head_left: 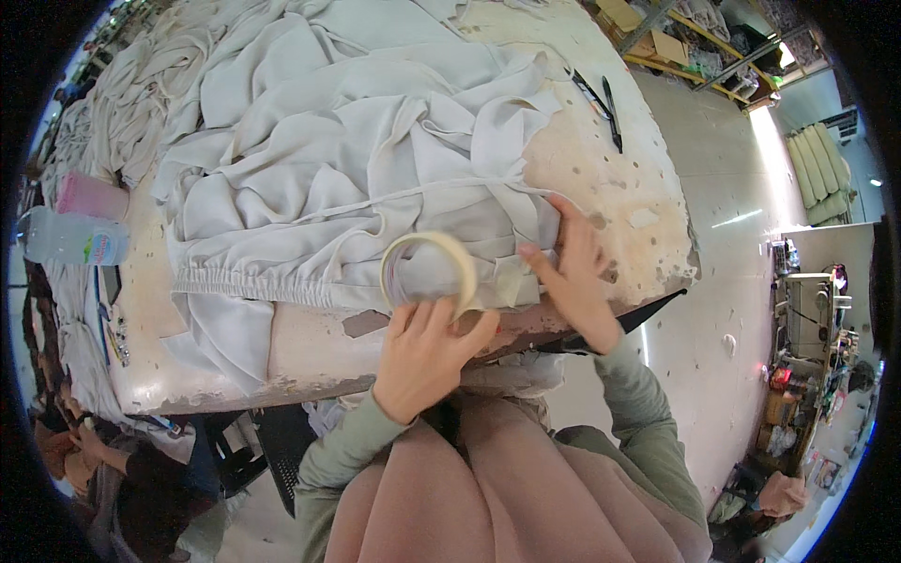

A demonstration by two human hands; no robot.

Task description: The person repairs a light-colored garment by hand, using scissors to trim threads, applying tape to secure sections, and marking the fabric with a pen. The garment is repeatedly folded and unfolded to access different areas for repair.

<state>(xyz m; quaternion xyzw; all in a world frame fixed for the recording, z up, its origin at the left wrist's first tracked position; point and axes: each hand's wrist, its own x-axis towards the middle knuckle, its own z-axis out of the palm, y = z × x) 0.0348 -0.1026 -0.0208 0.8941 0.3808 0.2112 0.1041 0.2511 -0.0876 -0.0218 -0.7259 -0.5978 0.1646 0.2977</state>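
My left hand (427, 352) is closed on the lower rim of a cream roll of tape (466, 272), which stands tilted over the table's front edge. A heap of pale grey-white fabric garments (375, 141) spreads under and beyond it, with a gathered elastic waistband (253, 284) near the front. My right hand (580, 272), a little blurred, lies at the right end of the fabric, thumb apart from the stretched fingers. Close to that thumb, a short pale yellow strip of tape (511, 284) sits on the cloth.
The worn table (648, 188) has a chipped front edge. Two black pens (612, 113) lie at its far right. A pink container (92, 197) and a clear plastic bottle (70, 236) are at the left. Another person's hand (99, 446) shows at lower left. Shelves (694, 47) stand beyond the floor.
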